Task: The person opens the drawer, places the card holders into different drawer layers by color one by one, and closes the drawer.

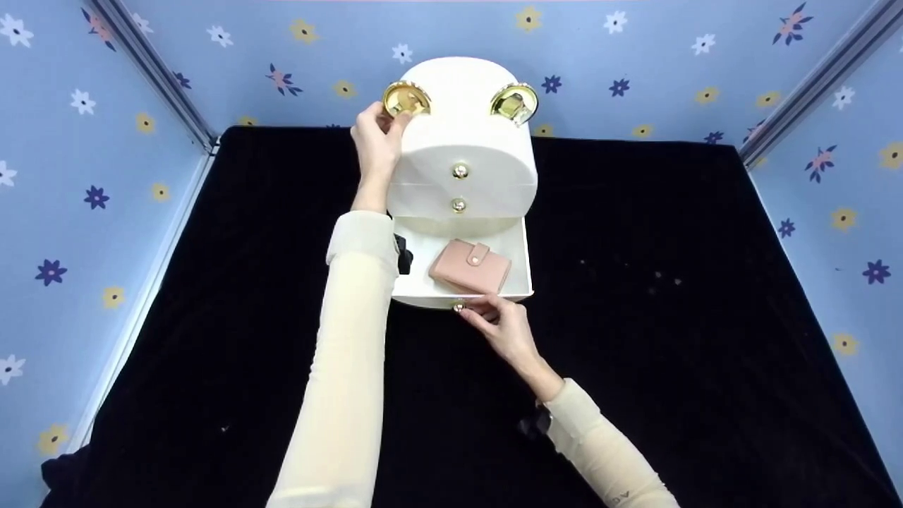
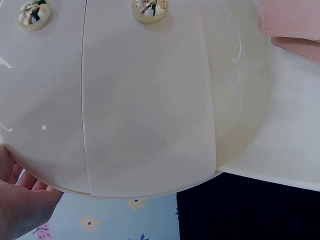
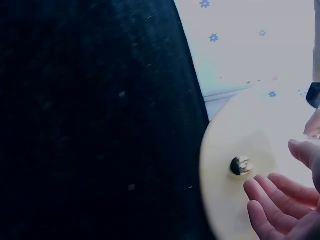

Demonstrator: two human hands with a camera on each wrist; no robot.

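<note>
A glossy white storage box [image 1: 462,134] with rounded drawer fronts stands at the back middle of the black cloth. Two gold-rimmed round ears top it; my left hand [image 1: 379,141] grips the left ear [image 1: 411,106], thumb in front. Its lowest drawer [image 1: 416,286] is pulled out, and a pink wallet [image 1: 471,267] with a snap strap lies inside. My right hand [image 1: 504,330] has thumb and index fingertips at this drawer's gold knob [image 1: 458,307]. In the right wrist view, the knob [image 3: 241,166] shows uncovered beside the loosely extended fingers [image 3: 280,200].
The right ear [image 1: 514,104] stands at the box's other top corner. Two more gold knobs mark the closed upper drawers, one being the upper knob [image 1: 460,171]. Black cloth [image 1: 670,339] spreads around the box. Blue floral walls [image 1: 663,70] enclose the back and sides.
</note>
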